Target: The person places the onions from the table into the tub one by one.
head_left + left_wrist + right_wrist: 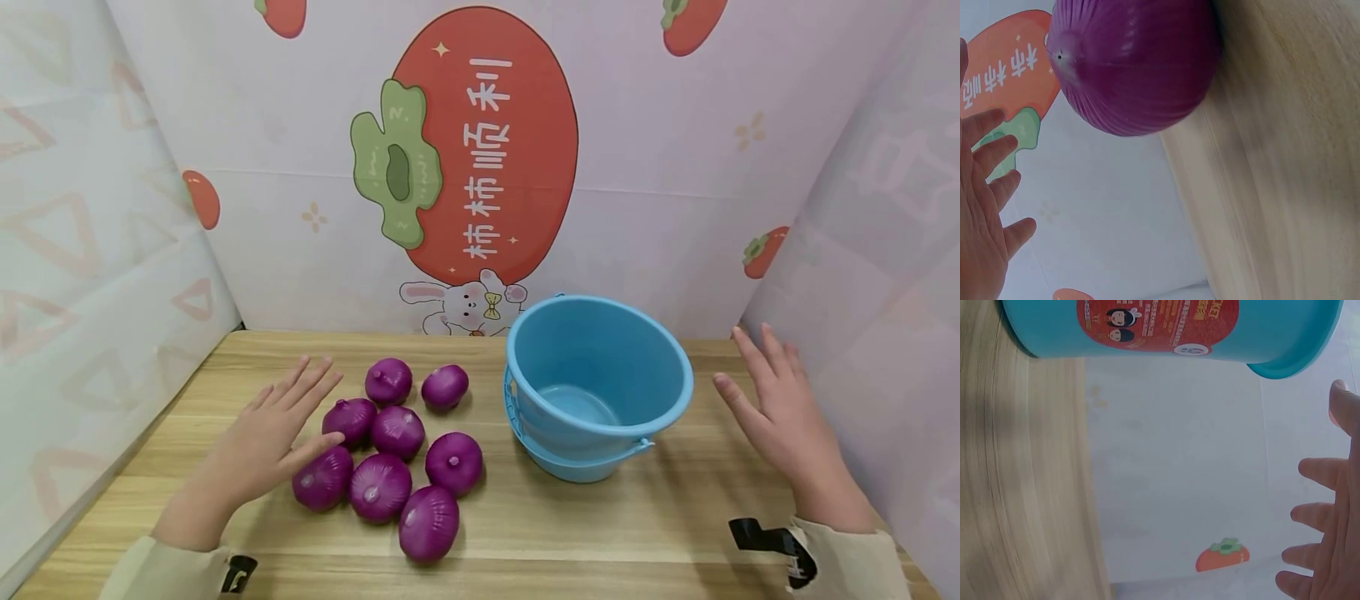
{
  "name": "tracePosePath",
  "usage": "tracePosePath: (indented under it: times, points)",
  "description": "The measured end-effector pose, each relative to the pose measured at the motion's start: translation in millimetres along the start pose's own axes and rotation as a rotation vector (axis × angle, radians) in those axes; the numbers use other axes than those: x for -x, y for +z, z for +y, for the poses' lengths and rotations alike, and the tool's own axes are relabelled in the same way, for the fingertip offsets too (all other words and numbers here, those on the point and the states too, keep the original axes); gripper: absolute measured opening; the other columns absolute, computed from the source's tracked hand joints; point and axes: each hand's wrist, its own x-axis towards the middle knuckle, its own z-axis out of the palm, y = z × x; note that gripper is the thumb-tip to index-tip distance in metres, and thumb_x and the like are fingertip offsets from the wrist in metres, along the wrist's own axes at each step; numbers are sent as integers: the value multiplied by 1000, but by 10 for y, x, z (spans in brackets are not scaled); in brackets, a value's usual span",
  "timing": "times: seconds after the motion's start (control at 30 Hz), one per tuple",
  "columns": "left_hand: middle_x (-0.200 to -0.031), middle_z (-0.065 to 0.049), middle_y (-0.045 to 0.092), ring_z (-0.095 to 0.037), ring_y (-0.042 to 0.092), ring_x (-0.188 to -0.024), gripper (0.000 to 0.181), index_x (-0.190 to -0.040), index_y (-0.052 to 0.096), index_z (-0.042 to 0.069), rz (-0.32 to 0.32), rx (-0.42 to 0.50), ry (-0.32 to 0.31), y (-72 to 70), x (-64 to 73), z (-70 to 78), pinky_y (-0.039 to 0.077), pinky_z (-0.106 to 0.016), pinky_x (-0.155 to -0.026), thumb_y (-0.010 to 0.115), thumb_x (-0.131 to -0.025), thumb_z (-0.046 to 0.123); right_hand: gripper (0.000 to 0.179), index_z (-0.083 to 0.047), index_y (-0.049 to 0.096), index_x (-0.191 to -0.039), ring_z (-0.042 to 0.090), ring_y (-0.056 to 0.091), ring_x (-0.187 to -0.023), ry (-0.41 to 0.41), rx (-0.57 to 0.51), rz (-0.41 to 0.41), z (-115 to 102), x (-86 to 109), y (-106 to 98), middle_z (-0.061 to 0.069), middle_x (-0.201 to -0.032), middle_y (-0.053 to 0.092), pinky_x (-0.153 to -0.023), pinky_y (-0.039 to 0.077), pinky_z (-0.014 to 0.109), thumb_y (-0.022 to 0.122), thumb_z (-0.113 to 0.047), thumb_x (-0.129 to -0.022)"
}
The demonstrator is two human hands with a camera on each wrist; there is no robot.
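Observation:
Several purple onions (pixel 381 487) lie grouped on the wooden table, left of a blue bucket (pixel 577 450). My left hand (pixel 262 442) hovers with fingers spread at the left side of the group, holding nothing; its thumb overlaps the leftmost onions in the head view. One onion (pixel 1141 62) looms large in the left wrist view, apart from the fingers. To the right of the bucket my right hand (pixel 783 421) is raised, fingers straight and spread, touching nothing. The bucket stands upright, its handle hanging down at the front. A red label (pixel 1160 325) shows on its side.
A printed cloth (pixel 645 208) with persimmon pictures and a rabbit forms the back wall. Cloth side walls (pixel 97 275) stand at left and right. Bare wooden tabletop (pixel 570 533) shows in front of the bucket.

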Motion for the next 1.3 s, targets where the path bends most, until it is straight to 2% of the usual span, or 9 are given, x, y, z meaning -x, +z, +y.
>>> tracePosePath:
  times: [0.2, 0.47, 0.63, 0.8, 0.93, 1.07, 1.3]
  points:
    - [-163, -4, 30, -24, 11, -156, 73, -156, 34, 22, 0, -14, 26, -5, -32, 97, 31, -70, -108, 62, -94, 49, 64, -13, 23, -159, 51, -5, -151, -58, -45, 55, -102, -23, 21, 24, -165, 8, -110, 1, 80, 50, -33, -104]
    - [-163, 0, 31, -26, 17, -155, 78, -157, 30, 28, 1, -18, 53, 22, -39, 260, 33, -69, -108, 65, -91, 52, 65, -16, 26, -158, 48, -3, -152, -98, -73, 79, -263, -62, 19, 22, -165, 12, -109, 3, 80, 54, -32, -101]
    - [-163, 1, 31, -28, 22, -153, 77, -155, 34, 25, 33, -37, 118, 13, -70, 378, 36, -67, -107, 65, -90, 52, 70, -20, 25, -159, 45, -5, -153, -132, -83, 68, -347, -65, 2, 20, -166, 12, -110, 2, 80, 59, -32, -98]
    - [-164, 2, 28, -27, 20, -154, 76, -155, 34, 25, 16, -37, 150, 16, -99, 494, 36, -67, -108, 61, -92, 56, 74, -21, 25, -159, 44, -5, -153, -176, -88, 53, -416, -68, -13, 19, -166, 12, -109, 3, 81, 62, -33, -97]
    - [-162, 0, 33, -28, 26, -152, 76, -155, 36, 25, 15, -40, 164, 38, -76, 565, 37, -66, -108, 62, -91, 57, 74, -22, 25, -159, 44, -4, -153, -210, -91, 47, -458, -80, -4, 18, -166, 13, -108, 4, 82, 63, -33, -96]
    - [-161, 0, 35, -27, 31, -150, 75, -154, 37, 23, 25, -60, 204, 73, -62, 631, 40, -61, -109, 59, -92, 59, 74, -22, 26, -158, 45, -2, -153, -240, -89, 45, -486, -93, 15, 16, -166, 14, -109, 7, 81, 65, -33, -96]
    - [-161, 1, 36, -26, 28, -151, 72, -152, 42, 20, 52, -47, 290, 140, -96, 708, 43, -59, -107, 57, -93, 59, 72, -22, 27, -158, 46, -4, -153, -257, -122, 31, -537, -92, 52, 17, -166, 15, -110, 4, 81, 63, -31, -96]
